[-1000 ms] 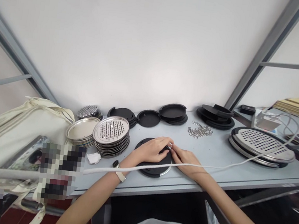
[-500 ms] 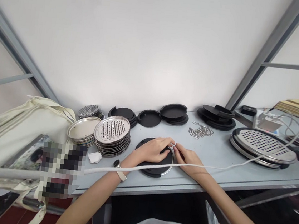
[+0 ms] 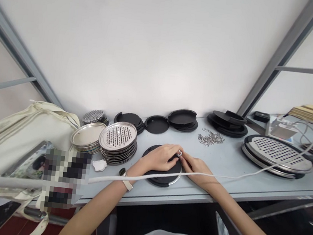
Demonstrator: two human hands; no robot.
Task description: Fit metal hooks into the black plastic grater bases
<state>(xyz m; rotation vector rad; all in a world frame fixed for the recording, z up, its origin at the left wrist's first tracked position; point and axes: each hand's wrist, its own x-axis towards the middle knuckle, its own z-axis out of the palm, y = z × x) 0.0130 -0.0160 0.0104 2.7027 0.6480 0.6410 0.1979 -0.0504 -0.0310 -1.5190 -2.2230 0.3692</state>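
A round black disc (image 3: 163,179) with a silver metal strip along its right edge lies flat near the table's front. My left hand (image 3: 161,157) rests over it, fingers curled towards the far right rim, thumb bent on top. At that rim, the fingertips of my right hand (image 3: 197,170) are pressed together around a small shiny metal piece (image 3: 180,153), mostly hidden by the fingers. Both hands' fingertips meet there. Beyond my right hand lies a loose pile of small wire-like metal pieces (image 3: 210,138).
Stacked perforated metal discs (image 3: 118,137) and plain metal discs (image 3: 88,134) stand left. Black discs (image 3: 156,124) line the wall. Larger perforated discs (image 3: 277,152) are stacked right. A white cable (image 3: 240,177) crosses in front of my forearms. A cloth bag (image 3: 5,130) hangs left.
My right fingertips have moved slightly left, closing in on my left fingertips at the disc's rim. The disc and my left hand stay almost in place.
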